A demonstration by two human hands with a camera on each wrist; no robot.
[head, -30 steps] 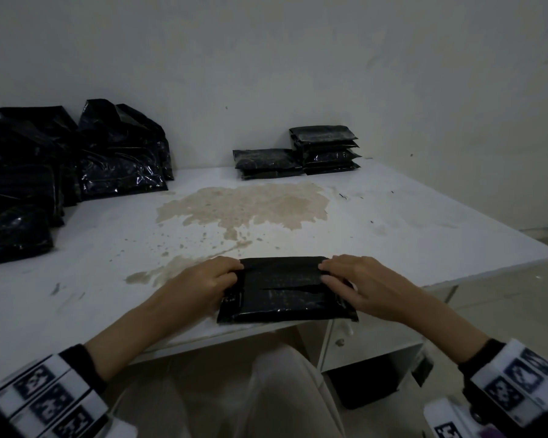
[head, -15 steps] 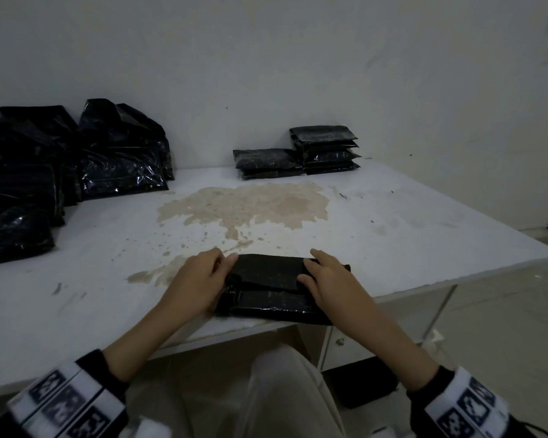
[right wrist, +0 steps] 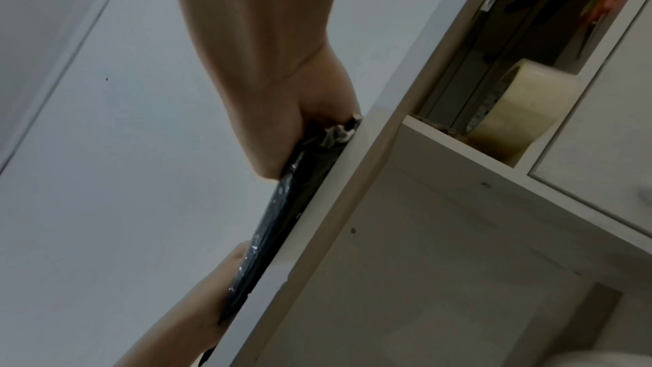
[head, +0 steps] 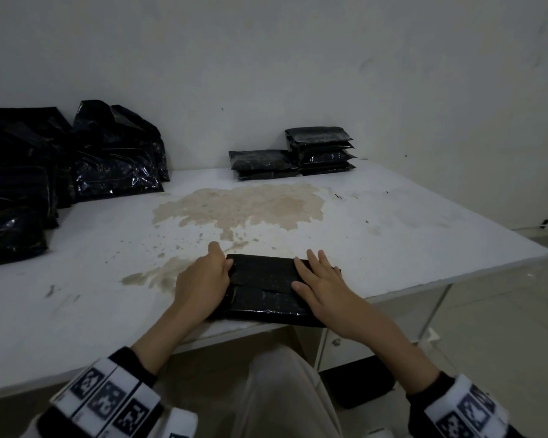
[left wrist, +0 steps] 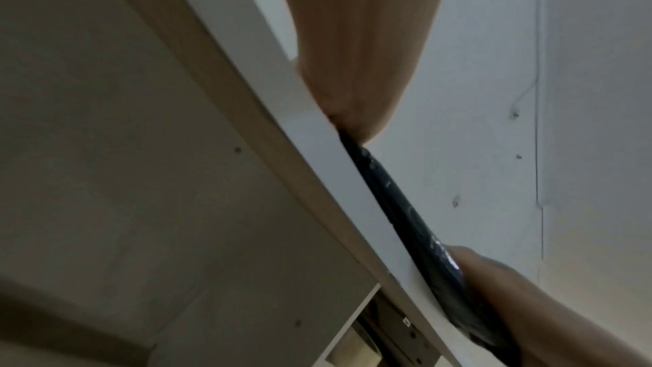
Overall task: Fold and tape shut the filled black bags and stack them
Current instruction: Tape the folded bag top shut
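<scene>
head view: high, looking forward and down across the table (head: 393,235) toward the wall. left wrist view: below the table's front edge (left wrist: 317,133), very near, facing up along it. right wrist view: likewise from beneath, opposite side. all three views share the folded black bag (head: 266,289) at that edge, under both hands.
</scene>
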